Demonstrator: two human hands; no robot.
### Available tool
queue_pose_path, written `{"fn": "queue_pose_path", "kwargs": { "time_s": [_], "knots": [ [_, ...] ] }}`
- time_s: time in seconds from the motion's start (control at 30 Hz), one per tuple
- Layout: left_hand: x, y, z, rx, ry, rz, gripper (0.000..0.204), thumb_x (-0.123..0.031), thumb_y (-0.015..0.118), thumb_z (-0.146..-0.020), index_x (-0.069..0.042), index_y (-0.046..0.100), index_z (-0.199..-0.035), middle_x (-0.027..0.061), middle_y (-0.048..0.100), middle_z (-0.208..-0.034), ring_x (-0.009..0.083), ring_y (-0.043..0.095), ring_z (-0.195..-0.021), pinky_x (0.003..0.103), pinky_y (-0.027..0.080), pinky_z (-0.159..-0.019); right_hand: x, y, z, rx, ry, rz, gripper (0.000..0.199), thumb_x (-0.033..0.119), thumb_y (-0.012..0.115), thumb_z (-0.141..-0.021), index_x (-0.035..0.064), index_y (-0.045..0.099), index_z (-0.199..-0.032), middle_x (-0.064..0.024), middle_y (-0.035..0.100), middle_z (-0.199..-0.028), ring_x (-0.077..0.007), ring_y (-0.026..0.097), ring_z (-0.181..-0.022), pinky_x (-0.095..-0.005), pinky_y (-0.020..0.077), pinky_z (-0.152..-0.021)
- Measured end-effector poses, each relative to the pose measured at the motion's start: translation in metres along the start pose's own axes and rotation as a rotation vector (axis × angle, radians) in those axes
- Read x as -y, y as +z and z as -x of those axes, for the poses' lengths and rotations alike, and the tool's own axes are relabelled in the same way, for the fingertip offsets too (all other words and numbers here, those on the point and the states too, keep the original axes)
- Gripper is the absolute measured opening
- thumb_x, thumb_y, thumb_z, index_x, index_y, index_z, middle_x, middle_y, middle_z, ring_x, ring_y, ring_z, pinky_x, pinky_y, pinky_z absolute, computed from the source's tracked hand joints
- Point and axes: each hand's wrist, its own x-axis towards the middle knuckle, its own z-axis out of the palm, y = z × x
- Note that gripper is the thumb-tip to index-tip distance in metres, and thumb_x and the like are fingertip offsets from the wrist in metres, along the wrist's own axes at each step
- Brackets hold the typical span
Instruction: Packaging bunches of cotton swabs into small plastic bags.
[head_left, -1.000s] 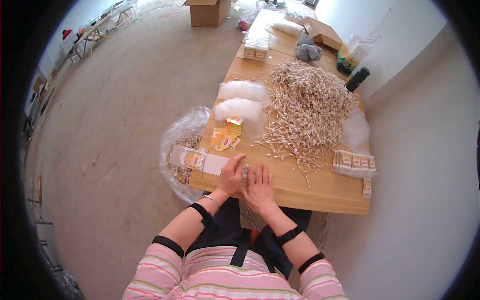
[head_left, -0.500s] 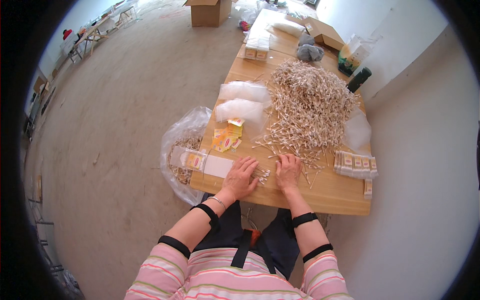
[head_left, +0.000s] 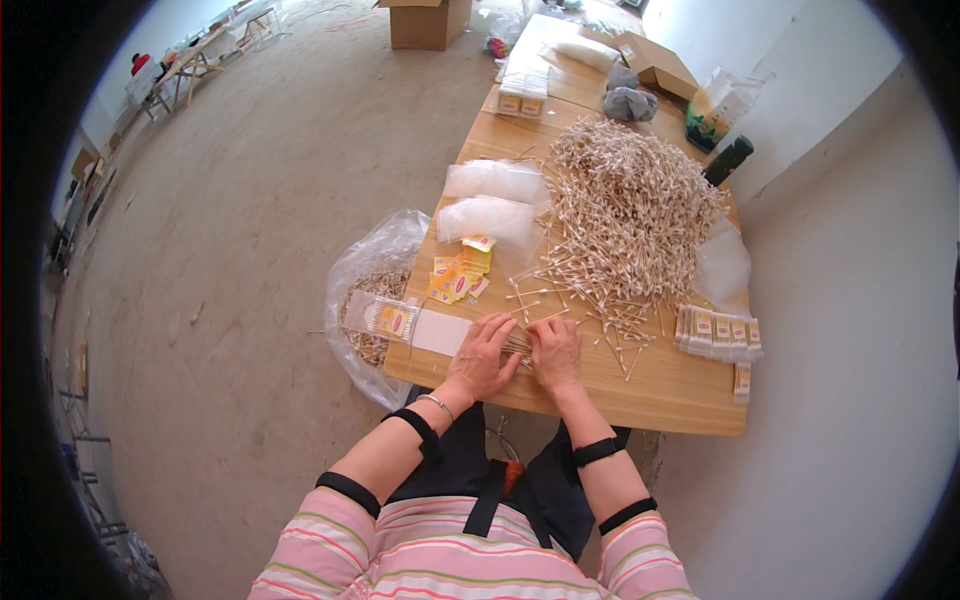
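Note:
A small bundle of cotton swabs [head_left: 516, 345] lies at the table's near edge, between my two hands. My left hand [head_left: 482, 357] curls over the bundle's left part, fingers bent and closed on it. My right hand [head_left: 556, 355] presses in from the other side, its fingers closed around the swab ends and hiding them in part. Left of my left hand is a white card strip [head_left: 442, 332]. Beyond it, a clear bag of swabs with a yellow label [head_left: 391, 320] overhangs the table's left edge. A large heap of loose cotton swabs [head_left: 635, 215] spreads beyond my right hand.
Clear empty bags [head_left: 487, 225] and yellow cards [head_left: 461, 275] lie left of the heap. Filled packs [head_left: 715, 330] line the right edge by the wall. A green bottle [head_left: 728, 160] stands at the back right. Below the left edge hangs a plastic sack [head_left: 345, 275] with swabs.
My right hand has moved left from the front of the heap to the bundle and now meets it. My left hand has stayed in place. The view has shifted slightly.

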Motion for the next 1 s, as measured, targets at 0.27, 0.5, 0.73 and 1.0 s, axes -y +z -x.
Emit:
{"fn": "queue_pose_path", "kwargs": {
  "time_s": [0.27,0.5,0.73,1.0],
  "knots": [
    [0.002,0.005,0.001,0.0,0.045,-0.061,0.052,-0.019,0.066,-0.077,0.001,0.05,-0.122,0.0173,0.048,-0.127,0.0323,0.041,-0.125,0.04,0.032,-0.106,-0.007,-0.003,0.003,-0.053,0.017,-0.165,0.019,0.007,0.059,-0.079,0.0131,0.067,-0.095,-0.0052,0.058,-0.096,-0.0264,0.052,-0.097,-0.0396,0.0409,-0.084],
    [-0.001,0.0,0.001,0.019,0.056,-0.04,0.045,-0.018,0.067,-0.076,0.0,0.053,-0.116,0.0155,0.052,-0.118,0.0316,0.045,-0.117,0.041,0.035,-0.103,-0.012,-0.006,0.022,-0.14,0.133,-0.103,0.014,0.006,0.06,-0.078,0.0099,0.068,-0.089,-0.007,0.057,-0.093,-0.028,0.052,-0.093,-0.0391,0.0427,-0.083],
    [-0.001,0.0,0.001,0.05,0.057,-0.025,0.05,-0.018,0.067,-0.076,0.0,0.049,-0.12,0.0154,0.052,-0.117,0.0327,0.045,-0.117,0.04,0.037,-0.102,-0.01,0.003,0.005,-0.114,0.165,-0.213,0.008,0.007,0.061,-0.078,0.008,0.067,-0.083,-0.0085,0.057,-0.085,-0.0287,0.053,-0.088,-0.0386,0.0435,-0.08],
    [-0.001,0.0,0.002,-0.046,0.018,0.064,0.054,-0.01,0.065,-0.077,-0.001,0.044,-0.126,0.0178,0.051,-0.12,0.0353,0.045,-0.117,0.041,0.037,-0.101,0.011,0.008,0.01,-0.028,0.068,-0.209,0.01,0.007,0.057,-0.08,0.0096,0.067,-0.082,-0.0072,0.057,-0.085,-0.0282,0.053,-0.09,-0.0408,0.0421,-0.082]
  ]
}}
